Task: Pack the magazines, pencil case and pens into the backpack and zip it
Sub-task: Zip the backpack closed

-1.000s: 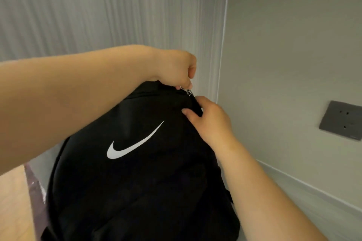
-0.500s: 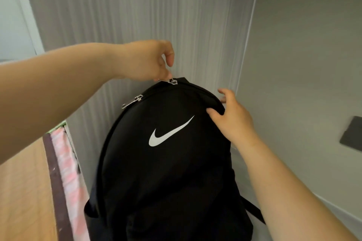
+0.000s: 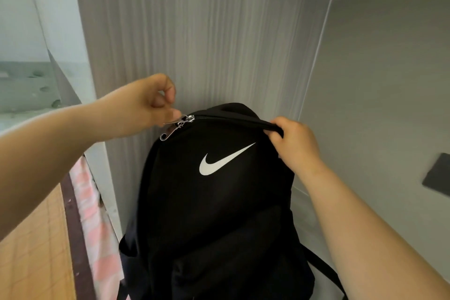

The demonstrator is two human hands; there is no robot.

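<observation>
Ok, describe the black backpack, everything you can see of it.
The backpack is black, of matte fabric, with a white swoosh logo on its front. It stands upright in front of a grey panelled wall. Its top zip looks closed between the silver zipper pull, pinched by the left hand, and the right hand, which grips the top edge. A second silver pull hangs just below. A black strap trails at the lower right.

Black backpack (image 3: 219, 214) with white swoosh logo (image 3: 225, 159) stands upright against a grey wall (image 3: 219, 44), top zip closed, two silver zipper pulls (image 3: 181, 122) meeting upper left.
</observation>
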